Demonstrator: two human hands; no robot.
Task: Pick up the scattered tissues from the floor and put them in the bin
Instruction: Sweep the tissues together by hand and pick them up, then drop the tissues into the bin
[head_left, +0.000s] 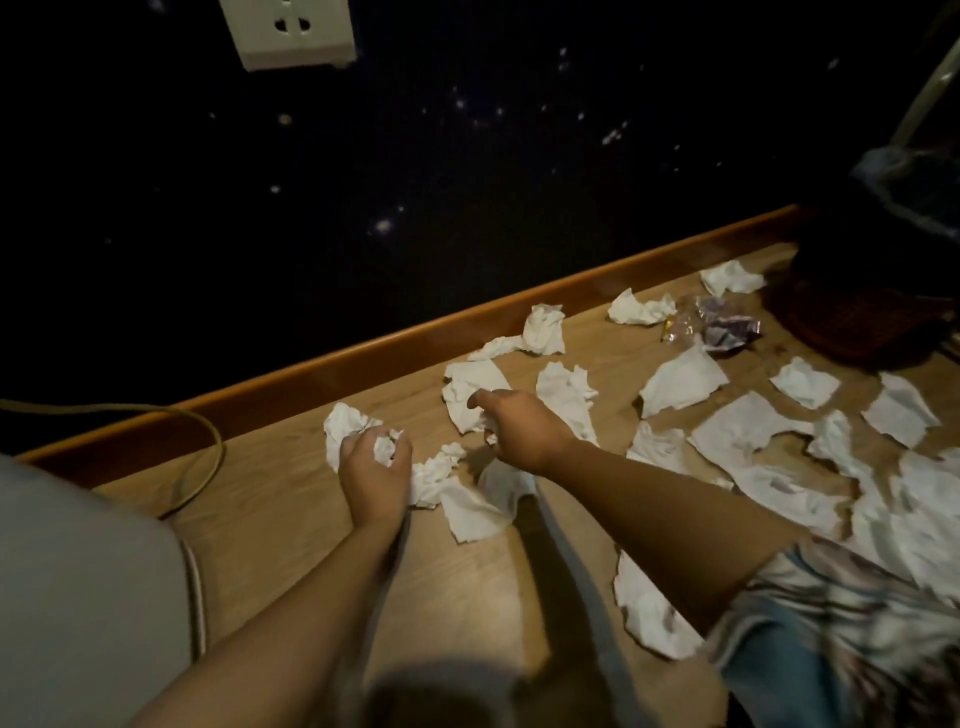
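Several crumpled white tissues lie scattered over the wooden floor, from the middle to the right edge. My left hand is closed around a wad of crumpled tissue, which sticks out above and between the fingers. My right hand reaches over a flattened tissue near the baseboard, thumb out, fingers curled down onto it. Another tissue lies just below my two hands. The dark bin with a bag liner stands at the far right, in shadow.
A dark speckled wall with a white socket rises behind an orange baseboard. A cable loops on the floor at left. A shiny crumpled wrapper lies near the bin. A grey object fills the lower left.
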